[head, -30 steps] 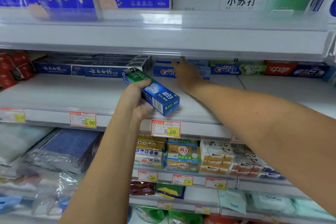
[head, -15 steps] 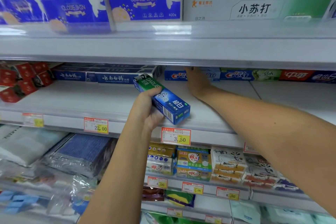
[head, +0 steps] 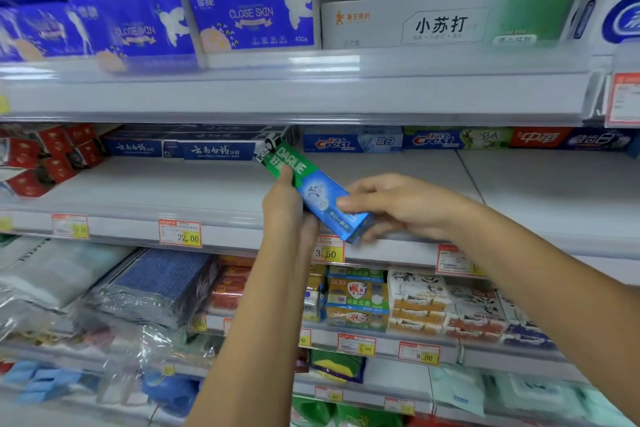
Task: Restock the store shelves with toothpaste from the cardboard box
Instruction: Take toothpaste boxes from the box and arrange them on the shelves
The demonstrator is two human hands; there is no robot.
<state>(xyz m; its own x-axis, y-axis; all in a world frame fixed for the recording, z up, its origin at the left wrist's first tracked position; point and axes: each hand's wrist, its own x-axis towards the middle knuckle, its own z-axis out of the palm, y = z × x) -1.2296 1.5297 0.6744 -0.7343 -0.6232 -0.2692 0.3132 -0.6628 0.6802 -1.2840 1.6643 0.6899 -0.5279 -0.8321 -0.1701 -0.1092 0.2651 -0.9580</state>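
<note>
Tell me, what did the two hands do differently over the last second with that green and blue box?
The right hand drew back from the Crest boxes at the rear of the shelf and took hold of the blue end of the Darlie toothpaste box. The left hand still grips the box near its green end, tilted over the shelf front. Nothing on the shelf moved.

Head-worn wide view, close to the shelves (head: 173, 184), slightly downward.
</note>
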